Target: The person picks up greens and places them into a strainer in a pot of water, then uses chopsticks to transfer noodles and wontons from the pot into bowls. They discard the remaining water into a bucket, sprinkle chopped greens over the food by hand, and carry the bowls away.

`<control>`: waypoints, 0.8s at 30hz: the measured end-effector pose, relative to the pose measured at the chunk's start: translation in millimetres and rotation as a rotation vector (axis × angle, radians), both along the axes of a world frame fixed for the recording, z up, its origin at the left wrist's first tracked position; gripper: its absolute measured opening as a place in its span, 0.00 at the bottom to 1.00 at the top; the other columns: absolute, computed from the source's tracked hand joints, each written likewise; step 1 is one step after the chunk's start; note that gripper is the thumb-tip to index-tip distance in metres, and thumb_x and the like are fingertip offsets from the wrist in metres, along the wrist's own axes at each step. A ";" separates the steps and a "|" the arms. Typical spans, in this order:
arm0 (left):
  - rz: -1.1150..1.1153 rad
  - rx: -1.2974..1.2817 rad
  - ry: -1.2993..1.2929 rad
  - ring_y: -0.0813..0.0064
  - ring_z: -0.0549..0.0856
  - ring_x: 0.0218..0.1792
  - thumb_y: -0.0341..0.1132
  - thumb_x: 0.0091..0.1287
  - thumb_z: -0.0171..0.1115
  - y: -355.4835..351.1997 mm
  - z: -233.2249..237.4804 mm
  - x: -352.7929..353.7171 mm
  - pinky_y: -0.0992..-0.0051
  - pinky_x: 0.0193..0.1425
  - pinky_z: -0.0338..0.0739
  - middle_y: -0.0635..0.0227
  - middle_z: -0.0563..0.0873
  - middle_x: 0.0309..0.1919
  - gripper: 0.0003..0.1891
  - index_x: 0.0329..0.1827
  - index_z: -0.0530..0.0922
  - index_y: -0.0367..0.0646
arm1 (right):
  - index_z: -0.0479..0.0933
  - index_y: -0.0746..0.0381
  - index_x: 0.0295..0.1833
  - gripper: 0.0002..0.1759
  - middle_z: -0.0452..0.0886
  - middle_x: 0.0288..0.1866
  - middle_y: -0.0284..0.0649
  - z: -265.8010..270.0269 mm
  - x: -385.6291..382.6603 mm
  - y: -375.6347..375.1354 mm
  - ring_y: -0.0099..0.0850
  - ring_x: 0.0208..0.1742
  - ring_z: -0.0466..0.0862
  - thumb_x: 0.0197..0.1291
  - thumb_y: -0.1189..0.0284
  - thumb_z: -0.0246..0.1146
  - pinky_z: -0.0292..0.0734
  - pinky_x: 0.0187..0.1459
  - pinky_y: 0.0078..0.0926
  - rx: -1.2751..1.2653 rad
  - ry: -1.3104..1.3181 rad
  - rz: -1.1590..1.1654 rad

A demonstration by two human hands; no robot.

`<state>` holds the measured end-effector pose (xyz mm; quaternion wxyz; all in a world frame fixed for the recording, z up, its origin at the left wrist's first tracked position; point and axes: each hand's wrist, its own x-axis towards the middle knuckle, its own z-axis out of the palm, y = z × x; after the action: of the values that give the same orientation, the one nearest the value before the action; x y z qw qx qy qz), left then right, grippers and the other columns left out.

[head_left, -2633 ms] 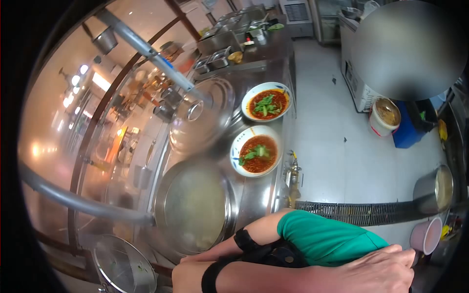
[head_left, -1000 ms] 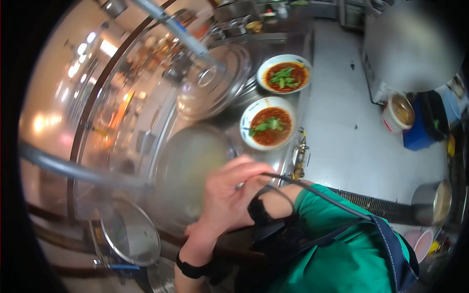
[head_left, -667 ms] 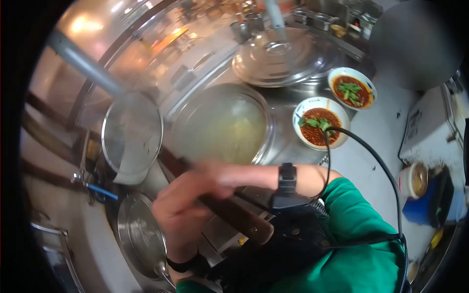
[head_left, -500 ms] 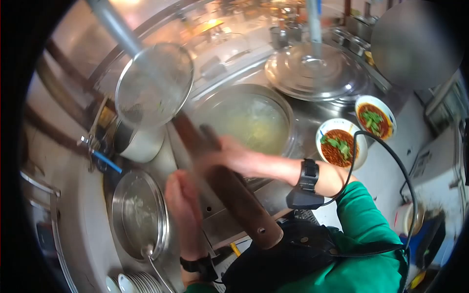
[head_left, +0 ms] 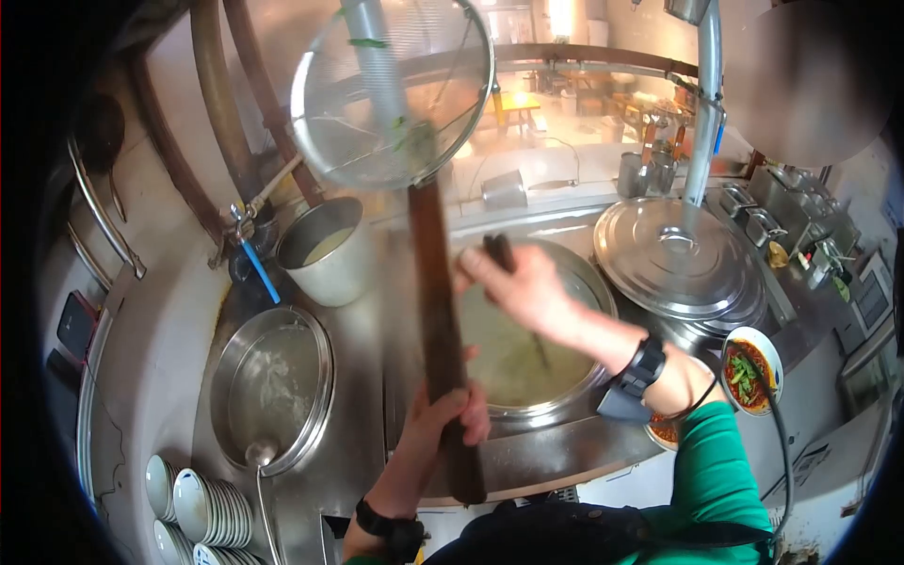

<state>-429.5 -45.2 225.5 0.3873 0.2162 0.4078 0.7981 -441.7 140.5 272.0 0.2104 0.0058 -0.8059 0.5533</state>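
My left hand [head_left: 447,414] is wrapped around the lower part of a long wooden handle [head_left: 433,282]. It belongs to a round wire-mesh strainer [head_left: 447,89], held upright with a few green leaf bits stuck to the mesh. To the right of the handle, my right hand [head_left: 532,292] is closed on dark chopsticks [head_left: 540,353], somewhat blurred, their thin end pointing down. Below that hand is a large round pot [head_left: 603,353] of cloudy, pale yellowish liquid, partly hidden by the hand and handle.
Left stand a pot of clearer liquid [head_left: 325,414] with a ladle [head_left: 261,457], a deep pot [head_left: 320,273] and stacked plates [head_left: 193,504]. A metal lid [head_left: 650,245] lies right of the big pot. Bowls of red food with greens [head_left: 749,372] are at the right.
My left hand has closed around the strainer handle. My right hand has moved off the handle toward the right, over the pot. The strainer stands more upright, and the whole view has shifted.
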 end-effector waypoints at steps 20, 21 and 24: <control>0.591 -0.369 0.227 0.79 0.71 0.17 0.43 0.62 0.56 -121.8 -155.1 -70.2 0.79 0.22 0.67 0.71 0.72 0.16 0.16 0.22 0.70 0.42 | 0.61 0.64 0.60 0.25 0.58 0.66 0.42 78.7 -230.9 194.1 0.37 0.68 0.56 0.54 0.75 0.47 0.48 0.66 0.42 1.677 0.265 -0.711; 0.552 -0.397 0.228 0.79 0.71 0.17 0.41 0.62 0.57 -122.4 -152.8 -68.7 0.79 0.23 0.67 0.71 0.72 0.16 0.15 0.23 0.70 0.41 | 0.61 0.64 0.61 0.26 0.57 0.67 0.42 77.8 -237.8 196.4 0.36 0.69 0.54 0.54 0.74 0.47 0.47 0.67 0.41 1.729 0.188 -0.742; 0.516 -0.458 0.135 0.79 0.71 0.17 0.38 0.62 0.58 -114.7 -153.3 -71.0 0.78 0.23 0.68 0.70 0.71 0.17 0.12 0.26 0.70 0.40 | 0.63 0.64 0.60 0.25 0.60 0.66 0.43 80.3 -258.7 212.4 0.35 0.69 0.55 0.55 0.72 0.47 0.46 0.67 0.40 1.777 0.117 -0.865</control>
<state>-500.5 -160.0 72.2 0.1834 0.0658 0.6420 0.7416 -700.4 352.9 352.3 0.3529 -0.1062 -0.8491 -0.3783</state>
